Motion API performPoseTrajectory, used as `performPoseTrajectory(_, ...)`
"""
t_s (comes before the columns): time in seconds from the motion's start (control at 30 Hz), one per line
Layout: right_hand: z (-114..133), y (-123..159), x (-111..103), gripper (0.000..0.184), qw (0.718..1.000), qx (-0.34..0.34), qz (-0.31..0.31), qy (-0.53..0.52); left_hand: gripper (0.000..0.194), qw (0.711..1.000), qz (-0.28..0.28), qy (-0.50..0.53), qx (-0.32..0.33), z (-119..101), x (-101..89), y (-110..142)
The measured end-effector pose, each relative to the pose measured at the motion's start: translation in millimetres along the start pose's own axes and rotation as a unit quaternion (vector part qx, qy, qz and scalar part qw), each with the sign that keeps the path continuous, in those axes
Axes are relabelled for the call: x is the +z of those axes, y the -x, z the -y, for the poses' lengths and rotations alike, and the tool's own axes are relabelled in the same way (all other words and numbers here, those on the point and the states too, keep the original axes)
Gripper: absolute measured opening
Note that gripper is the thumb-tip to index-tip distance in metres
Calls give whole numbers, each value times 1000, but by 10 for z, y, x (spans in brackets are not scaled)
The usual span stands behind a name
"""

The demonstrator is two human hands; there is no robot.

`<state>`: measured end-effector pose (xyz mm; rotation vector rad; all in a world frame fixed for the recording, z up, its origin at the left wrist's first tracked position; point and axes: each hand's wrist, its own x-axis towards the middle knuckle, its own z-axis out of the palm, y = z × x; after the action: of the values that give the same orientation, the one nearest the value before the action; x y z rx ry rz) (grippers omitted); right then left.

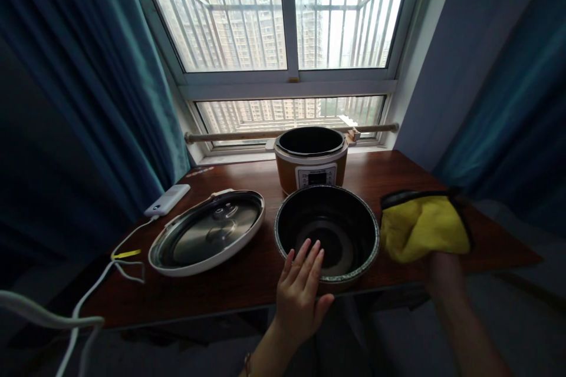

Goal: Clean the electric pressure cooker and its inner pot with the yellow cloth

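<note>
My left hand (300, 291) lies at the near rim of a black inner pot (325, 232), its fingers stretched out over the opening. The pot stands near the table's front edge and has a speckled rim. To its right, my right hand (444, 271) is at the lower edge of a yellow cloth (424, 227) with dark edging. The cloth hides its fingers, and the hand and forearm are blurred. Behind the pot is an orange-brown and white electric cooker (312, 168) with a control panel, its lid off and a dark opening on top.
A large round lid (207, 235) lies with its metal inside facing up on the left of the wooden table (375, 174). Beyond it sits a white power bank (168, 200) with a white cable (95, 288) trailing off the left edge. A barred window and blue curtains surround the table.
</note>
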<state>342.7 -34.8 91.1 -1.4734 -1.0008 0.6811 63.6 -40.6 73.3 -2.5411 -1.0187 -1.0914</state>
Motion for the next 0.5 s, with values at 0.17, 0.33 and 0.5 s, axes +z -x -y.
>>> performPoseTrajectory(0.17,136,290,430,19,965,-200,96,141,57,1000,-7,-12,0,-12,26,5)
performPoseTrajectory(0.33,239,437,644,26,893,-334,77,292,58,999,-17,-16,-26,-47,59,15)
performPoseTrajectory(0.5,322,706,856,30,863,-362,54,349,62,998,-41,-22,-36,-72,103,26)
